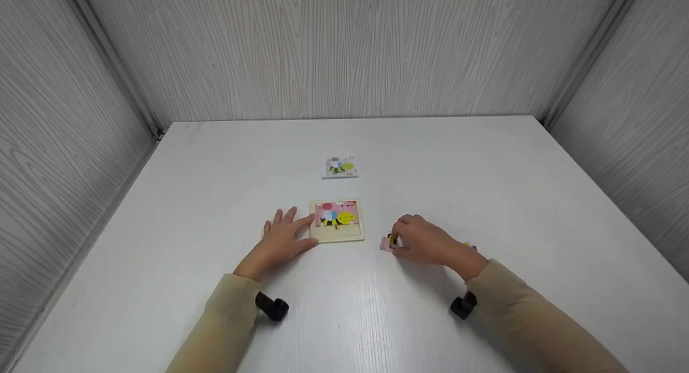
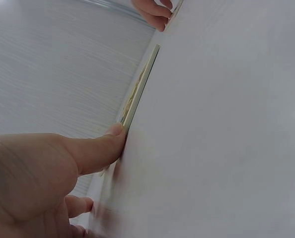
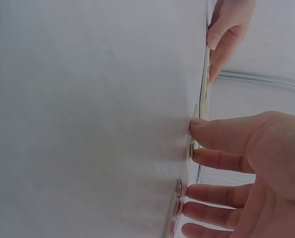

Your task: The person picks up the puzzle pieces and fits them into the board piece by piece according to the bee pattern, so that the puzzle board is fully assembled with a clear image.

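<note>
A square wooden puzzle tray (image 1: 337,239) lies on the table, its upper part filled with a pink picture of a yellow and black bee; bare wood shows along its lower strip. My left hand (image 1: 283,237) rests at the tray's left side with fingers spread, the thumb at its near left corner and the index finger at its left edge. To the right of the tray, my right hand (image 1: 425,241) pinches a pink puzzle piece (image 1: 385,244) with yellow and black markings between thumb and index finger. The right wrist view shows this piece slightly tilted close over the table.
Beyond the tray lies a small picture card (image 1: 340,167) with the same bee. More puzzle pieces (image 1: 470,246) lie partly hidden behind my right wrist; their edges (image 3: 174,207) show under the fingers in the right wrist view. Panels (image 1: 344,50) enclose the white table.
</note>
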Available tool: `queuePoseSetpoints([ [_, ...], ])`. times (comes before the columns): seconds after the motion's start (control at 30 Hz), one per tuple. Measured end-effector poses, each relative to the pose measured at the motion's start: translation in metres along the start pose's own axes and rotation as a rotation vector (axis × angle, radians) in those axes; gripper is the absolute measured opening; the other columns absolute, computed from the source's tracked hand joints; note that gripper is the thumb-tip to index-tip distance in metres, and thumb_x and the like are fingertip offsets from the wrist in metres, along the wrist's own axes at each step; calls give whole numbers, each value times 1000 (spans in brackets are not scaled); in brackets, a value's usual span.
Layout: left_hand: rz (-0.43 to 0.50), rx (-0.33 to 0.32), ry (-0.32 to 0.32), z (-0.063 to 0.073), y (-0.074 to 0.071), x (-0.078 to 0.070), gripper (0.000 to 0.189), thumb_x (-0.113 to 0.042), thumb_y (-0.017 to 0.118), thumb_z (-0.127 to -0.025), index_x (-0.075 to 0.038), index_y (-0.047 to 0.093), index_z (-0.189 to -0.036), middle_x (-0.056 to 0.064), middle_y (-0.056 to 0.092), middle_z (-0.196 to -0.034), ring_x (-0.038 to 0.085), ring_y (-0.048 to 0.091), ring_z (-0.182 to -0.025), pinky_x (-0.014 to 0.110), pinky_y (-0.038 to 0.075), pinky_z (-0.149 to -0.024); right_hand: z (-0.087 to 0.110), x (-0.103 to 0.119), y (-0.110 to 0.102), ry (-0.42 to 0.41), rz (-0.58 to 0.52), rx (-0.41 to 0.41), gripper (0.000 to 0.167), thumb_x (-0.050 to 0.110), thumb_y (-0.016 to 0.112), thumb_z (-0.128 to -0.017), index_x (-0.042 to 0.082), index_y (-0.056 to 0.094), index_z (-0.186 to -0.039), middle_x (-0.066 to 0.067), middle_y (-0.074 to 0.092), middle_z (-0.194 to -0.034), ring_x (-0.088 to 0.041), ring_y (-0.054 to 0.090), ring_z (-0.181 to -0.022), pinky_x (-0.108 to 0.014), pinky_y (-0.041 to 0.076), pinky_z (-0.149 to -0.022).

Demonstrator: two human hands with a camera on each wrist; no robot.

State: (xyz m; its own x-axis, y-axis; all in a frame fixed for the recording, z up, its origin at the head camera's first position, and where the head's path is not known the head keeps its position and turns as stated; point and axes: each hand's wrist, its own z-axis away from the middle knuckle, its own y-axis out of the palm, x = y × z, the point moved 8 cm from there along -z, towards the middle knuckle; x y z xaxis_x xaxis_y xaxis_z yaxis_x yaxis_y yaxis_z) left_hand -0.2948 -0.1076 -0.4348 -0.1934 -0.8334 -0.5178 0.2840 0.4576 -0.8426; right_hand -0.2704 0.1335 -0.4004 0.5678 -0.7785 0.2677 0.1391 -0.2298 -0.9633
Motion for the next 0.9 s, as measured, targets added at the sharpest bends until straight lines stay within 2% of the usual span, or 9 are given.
queuePoseSetpoints([
  [0.43,-6,-4,-5,-1,1,1,63,-42,57,-90,-18,36,-144,20,11,-153,41,-4,-138,58,-4,-107,-1,-3,3,2,0,6,13,14,68,-84,9,61,-94,-9,57,-111,-25,51,-96,-37,45,-79],
  [0.7,2,7,-7,0,2,1,63,-43,56,-90,-19,35,-145,20,10,-153,41,-5,-138,57,-4,-107,-3,4,-2,-39,-12,-10,15,15,68,-84,8,62,-96,-7,57,-110,-24,52,-102,-37,45,-84],
  [0.9,1,7,-3,0,1,1,63,-42,56,-90,-19,36,-145,20,10,-153,41,-5,-138,58,-4,-107,-4,10,-5,-62,-41,-12,18,14,67,-85,6,62,-100,-9,56,-115,-27,50,-110,-38,44,-89],
])
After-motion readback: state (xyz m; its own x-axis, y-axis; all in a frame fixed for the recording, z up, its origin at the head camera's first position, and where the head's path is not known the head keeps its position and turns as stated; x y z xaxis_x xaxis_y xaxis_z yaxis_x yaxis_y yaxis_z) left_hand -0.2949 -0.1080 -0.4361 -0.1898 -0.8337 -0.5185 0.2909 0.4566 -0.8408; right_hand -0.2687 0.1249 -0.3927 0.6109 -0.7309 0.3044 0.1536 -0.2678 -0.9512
